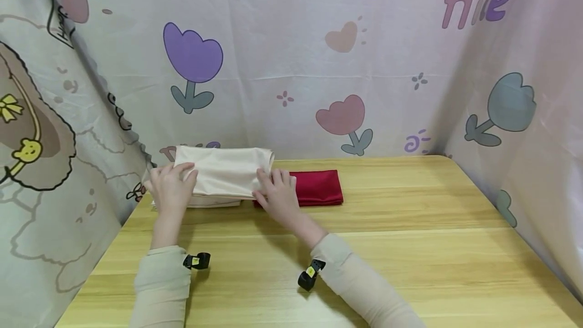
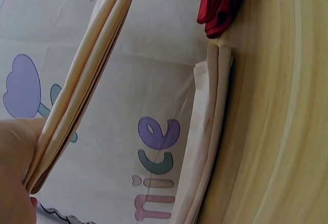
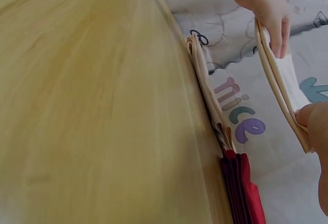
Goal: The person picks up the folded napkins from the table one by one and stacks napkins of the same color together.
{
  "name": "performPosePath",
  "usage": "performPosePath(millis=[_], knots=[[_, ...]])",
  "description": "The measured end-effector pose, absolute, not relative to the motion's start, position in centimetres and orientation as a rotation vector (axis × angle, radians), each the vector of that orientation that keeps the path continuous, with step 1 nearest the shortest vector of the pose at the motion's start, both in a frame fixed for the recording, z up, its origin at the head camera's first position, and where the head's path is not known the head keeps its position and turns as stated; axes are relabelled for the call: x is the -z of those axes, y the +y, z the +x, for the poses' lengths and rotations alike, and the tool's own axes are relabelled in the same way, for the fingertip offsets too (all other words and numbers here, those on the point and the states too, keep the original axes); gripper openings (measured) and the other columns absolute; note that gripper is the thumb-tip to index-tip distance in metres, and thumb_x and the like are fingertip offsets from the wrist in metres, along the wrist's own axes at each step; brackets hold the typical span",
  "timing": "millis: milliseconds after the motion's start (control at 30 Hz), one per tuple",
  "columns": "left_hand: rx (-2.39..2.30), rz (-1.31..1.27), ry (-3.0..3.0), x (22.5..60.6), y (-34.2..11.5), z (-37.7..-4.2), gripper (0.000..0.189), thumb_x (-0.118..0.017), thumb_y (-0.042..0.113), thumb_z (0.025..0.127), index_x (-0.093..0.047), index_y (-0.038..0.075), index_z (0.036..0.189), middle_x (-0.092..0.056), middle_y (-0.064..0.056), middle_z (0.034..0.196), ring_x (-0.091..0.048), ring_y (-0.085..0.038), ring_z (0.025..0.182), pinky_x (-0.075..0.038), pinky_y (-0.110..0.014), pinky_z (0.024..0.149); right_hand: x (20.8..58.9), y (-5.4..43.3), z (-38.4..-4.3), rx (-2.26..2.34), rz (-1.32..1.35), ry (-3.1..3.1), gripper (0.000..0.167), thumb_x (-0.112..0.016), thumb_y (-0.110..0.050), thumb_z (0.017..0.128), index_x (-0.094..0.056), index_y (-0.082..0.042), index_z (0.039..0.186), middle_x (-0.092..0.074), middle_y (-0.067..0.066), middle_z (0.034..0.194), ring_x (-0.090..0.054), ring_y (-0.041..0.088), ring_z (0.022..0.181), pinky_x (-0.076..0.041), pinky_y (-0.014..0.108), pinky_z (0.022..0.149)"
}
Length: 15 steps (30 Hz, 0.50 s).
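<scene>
A folded cream cloth (image 1: 225, 170) is held up level between both hands, its layers seen edge-on in the wrist views. My left hand (image 1: 171, 187) pinches its left end, and my right hand (image 1: 280, 195) grips the right end between thumb and fingers. Below it, a second folded cream cloth (image 2: 205, 126) lies on the table, mostly hidden under the raised one in the head view. To the right, a folded dark red cloth (image 1: 317, 188) lies end to end with that lower cloth, partly behind my right hand.
The wooden table (image 1: 410, 247) stretches forward and right of the cloths. Printed curtains (image 1: 273, 54) close off the back and both sides, right behind the cloths. Each wrist carries a small black camera (image 1: 197, 261).
</scene>
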<state>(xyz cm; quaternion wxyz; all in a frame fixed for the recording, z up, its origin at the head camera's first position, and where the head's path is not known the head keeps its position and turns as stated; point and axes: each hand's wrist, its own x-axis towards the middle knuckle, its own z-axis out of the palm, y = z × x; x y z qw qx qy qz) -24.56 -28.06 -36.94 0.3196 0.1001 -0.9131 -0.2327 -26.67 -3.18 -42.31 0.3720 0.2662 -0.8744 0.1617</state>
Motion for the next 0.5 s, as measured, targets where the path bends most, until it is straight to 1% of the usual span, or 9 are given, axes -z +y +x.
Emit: performPosePath(millis=[100, 200, 367, 500], knots=[[0.611, 0.274, -2.404, 37.2, -28.6, -24.6, 0.028, -0.066, 0.028, 0.092, -0.071, 0.012, 0.115, -0.062, -0.022, 0.123, -0.041, -0.039, 0.116, -0.021, -0.059, 0.099, 42.4, -3.7, -26.7, -0.415, 0.683, -2.245, 0.051, -0.069, -0.041, 0.088, -0.059, -0.016, 0.132, -0.054, 0.008, 0.104, -0.045, 0.026, 0.100, -0.031, 0.035, 0.074], [0.607, 0.283, -2.402, 37.5, -29.1, -24.6, 0.029, -0.065, 0.028, 0.093, -0.070, 0.012, 0.115, -0.063, -0.022, 0.119, -0.040, -0.038, 0.112, -0.023, -0.057, 0.095, 42.6, -4.3, -26.8, -0.413, 0.679, -2.280, 0.051, -0.068, -0.042, 0.089, -0.058, -0.017, 0.133, -0.054, 0.008, 0.106, -0.045, 0.025, 0.101, -0.032, 0.036, 0.075], [0.578, 0.295, -2.399, 37.8, -29.9, -24.5, 0.029, -0.065, 0.029, 0.093, -0.071, 0.012, 0.115, -0.063, -0.022, 0.122, -0.041, -0.038, 0.110, -0.024, -0.056, 0.090, 42.7, -5.3, -26.9, -0.410, 0.663, -2.356, 0.052, -0.065, -0.044, 0.091, -0.055, -0.019, 0.135, -0.054, 0.007, 0.108, -0.044, 0.025, 0.104, -0.033, 0.036, 0.078], [0.572, 0.308, -2.400, 37.9, -30.5, -24.4, 0.029, -0.065, 0.029, 0.093, -0.070, 0.011, 0.114, -0.061, -0.022, 0.123, -0.040, -0.039, 0.112, -0.024, -0.057, 0.092, 42.8, -6.0, -26.8, -0.437, 0.664, -2.401, 0.052, -0.063, -0.044, 0.092, -0.053, -0.019, 0.137, -0.053, 0.007, 0.110, -0.043, 0.025, 0.107, -0.033, 0.037, 0.080]])
